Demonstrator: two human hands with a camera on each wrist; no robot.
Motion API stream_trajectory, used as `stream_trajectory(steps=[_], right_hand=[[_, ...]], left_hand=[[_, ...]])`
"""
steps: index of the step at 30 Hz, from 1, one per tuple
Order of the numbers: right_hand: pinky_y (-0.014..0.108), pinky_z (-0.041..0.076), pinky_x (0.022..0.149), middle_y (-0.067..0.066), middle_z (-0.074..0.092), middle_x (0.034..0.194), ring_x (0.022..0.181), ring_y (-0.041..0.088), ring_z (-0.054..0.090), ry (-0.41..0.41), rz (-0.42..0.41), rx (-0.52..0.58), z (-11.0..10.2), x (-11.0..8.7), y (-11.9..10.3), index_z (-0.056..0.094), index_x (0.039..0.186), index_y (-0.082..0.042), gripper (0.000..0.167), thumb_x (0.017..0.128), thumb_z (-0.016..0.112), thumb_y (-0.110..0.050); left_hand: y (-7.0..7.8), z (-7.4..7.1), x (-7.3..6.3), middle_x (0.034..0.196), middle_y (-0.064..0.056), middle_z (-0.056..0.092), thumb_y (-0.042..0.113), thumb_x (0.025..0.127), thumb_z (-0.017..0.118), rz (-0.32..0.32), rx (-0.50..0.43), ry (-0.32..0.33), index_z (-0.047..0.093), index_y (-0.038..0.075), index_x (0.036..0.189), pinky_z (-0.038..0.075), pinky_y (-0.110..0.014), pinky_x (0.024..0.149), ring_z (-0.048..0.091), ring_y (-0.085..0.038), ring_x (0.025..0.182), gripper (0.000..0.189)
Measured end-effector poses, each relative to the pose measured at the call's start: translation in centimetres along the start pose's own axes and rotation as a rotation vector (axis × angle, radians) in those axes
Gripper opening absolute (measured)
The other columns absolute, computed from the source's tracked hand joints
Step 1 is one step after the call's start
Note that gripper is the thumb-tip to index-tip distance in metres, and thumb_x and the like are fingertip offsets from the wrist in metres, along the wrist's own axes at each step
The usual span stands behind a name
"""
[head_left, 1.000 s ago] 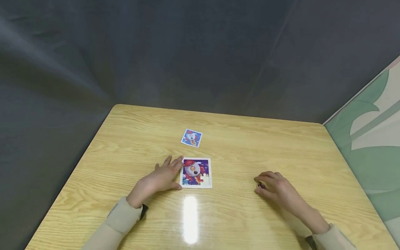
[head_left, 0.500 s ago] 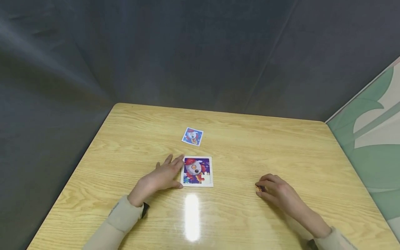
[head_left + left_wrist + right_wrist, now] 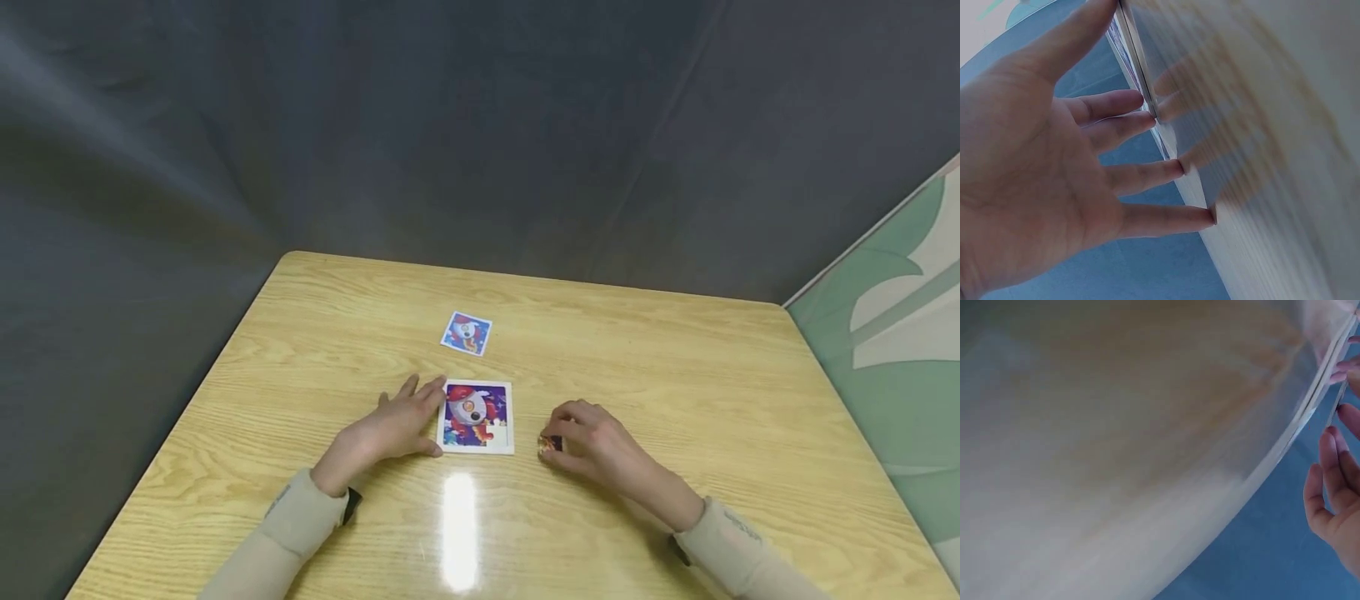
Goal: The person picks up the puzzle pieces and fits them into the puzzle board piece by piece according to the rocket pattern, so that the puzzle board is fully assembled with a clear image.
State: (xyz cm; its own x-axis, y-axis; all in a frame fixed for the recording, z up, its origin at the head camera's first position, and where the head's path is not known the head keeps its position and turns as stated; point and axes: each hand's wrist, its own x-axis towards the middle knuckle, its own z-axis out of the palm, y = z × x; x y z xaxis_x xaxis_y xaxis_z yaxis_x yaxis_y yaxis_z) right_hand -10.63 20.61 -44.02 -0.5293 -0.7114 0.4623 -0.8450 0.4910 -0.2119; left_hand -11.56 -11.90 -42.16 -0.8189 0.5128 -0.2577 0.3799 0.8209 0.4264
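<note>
A square jigsaw puzzle [image 3: 468, 408] in a white tray lies on the table, with a bare pale gap at its lower right corner. My left hand [image 3: 390, 429] rests at the tray's left edge, thumb and fingertips against it. The left wrist view shows its fingers [image 3: 1147, 172] straight and spread, tips on the tabletop and by the tray's side. To the right of the tray, my right hand [image 3: 596, 446] pinches a dark and orange puzzle piece [image 3: 551, 444] between thumb and fingers. That piece appears edge-on as a thin sliver [image 3: 1335, 405] in the right wrist view.
Behind the tray lies a small picture card [image 3: 467, 333] with the same rocket-like design. The wooden table [image 3: 675, 367] ends at a dark curtain [image 3: 480, 150] at the back and left. A green and white patterned panel [image 3: 900, 400] stands at the right.
My right hand has moved left across the table with the puzzle piece, closer to the tray. The left hand has stayed at the tray's left edge.
</note>
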Motion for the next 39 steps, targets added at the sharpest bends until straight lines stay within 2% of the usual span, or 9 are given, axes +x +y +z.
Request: stream_trajectory(steps=[6, 12, 17, 24, 30, 39], right_hand=[[0.029, 0.051, 0.076, 0.000, 0.063, 0.096, 0.090, 0.011, 0.057, -0.063, -0.024, 0.015, 2.0, 3.8, -0.7, 0.074, 0.089, -0.014, 0.017, 0.077, 0.082, -0.023], [0.029, 0.051, 0.074, 0.000, 0.063, 0.095, 0.087, 0.011, 0.056, -0.126, -0.024, 0.034, 3.1, 5.5, -1.0, 0.074, 0.091, -0.013, 0.018, 0.079, 0.080, -0.026], [0.028, 0.052, 0.075, -0.001, 0.063, 0.095, 0.087, 0.010, 0.056, -0.136, 0.019, 0.018, 3.1, 5.9, -0.7, 0.074, 0.091, -0.012, 0.018, 0.080, 0.080, -0.025], [0.028, 0.052, 0.078, 0.000, 0.063, 0.097, 0.088, 0.010, 0.057, -0.176, -0.016, 0.057, 3.4, 6.0, -0.6, 0.074, 0.093, -0.012, 0.018, 0.081, 0.079, -0.024], [0.028, 0.052, 0.078, -0.001, 0.063, 0.097, 0.085, 0.009, 0.056, -0.217, -0.013, 0.029, 3.5, 6.2, -0.8, 0.073, 0.093, -0.014, 0.018, 0.083, 0.077, -0.028], [0.029, 0.052, 0.076, 0.000, 0.063, 0.097, 0.088, 0.012, 0.057, -0.174, 0.033, -0.025, 3.2, 6.0, -0.5, 0.074, 0.094, -0.013, 0.022, 0.080, 0.079, -0.028]], left_hand=[[0.1, 0.3, 0.0, 0.160, -0.010, 0.017, 0.035, 0.082, 0.075, 0.006, -0.012, 0.004, 0.033, 0.007, 0.147, 0.018, -0.078, 0.098, 0.011, -0.049, 0.141, 0.082], [0.3, 0.3, 0.0, 0.159, -0.010, 0.018, 0.036, 0.082, 0.075, 0.013, 0.005, 0.004, 0.034, 0.007, 0.146, 0.020, -0.078, 0.098, 0.012, -0.049, 0.141, 0.082], [0.4, 0.1, 0.1, 0.159, -0.011, 0.018, 0.036, 0.082, 0.075, 0.013, 0.013, 0.004, 0.033, 0.006, 0.146, 0.020, -0.078, 0.098, 0.012, -0.049, 0.141, 0.082], [0.2, -0.1, 0.0, 0.159, -0.013, 0.018, 0.036, 0.082, 0.075, 0.006, 0.020, 0.007, 0.029, 0.005, 0.149, 0.021, -0.078, 0.098, 0.013, -0.049, 0.141, 0.087], [0.1, -0.1, -0.1, 0.159, -0.013, 0.018, 0.036, 0.082, 0.075, 0.005, 0.011, 0.004, 0.030, 0.005, 0.149, 0.020, -0.078, 0.098, 0.012, -0.048, 0.141, 0.086], [0.1, -0.2, 0.0, 0.159, -0.012, 0.018, 0.036, 0.082, 0.076, 0.003, 0.011, 0.002, 0.033, 0.006, 0.146, 0.021, -0.078, 0.098, 0.012, -0.048, 0.141, 0.083]])
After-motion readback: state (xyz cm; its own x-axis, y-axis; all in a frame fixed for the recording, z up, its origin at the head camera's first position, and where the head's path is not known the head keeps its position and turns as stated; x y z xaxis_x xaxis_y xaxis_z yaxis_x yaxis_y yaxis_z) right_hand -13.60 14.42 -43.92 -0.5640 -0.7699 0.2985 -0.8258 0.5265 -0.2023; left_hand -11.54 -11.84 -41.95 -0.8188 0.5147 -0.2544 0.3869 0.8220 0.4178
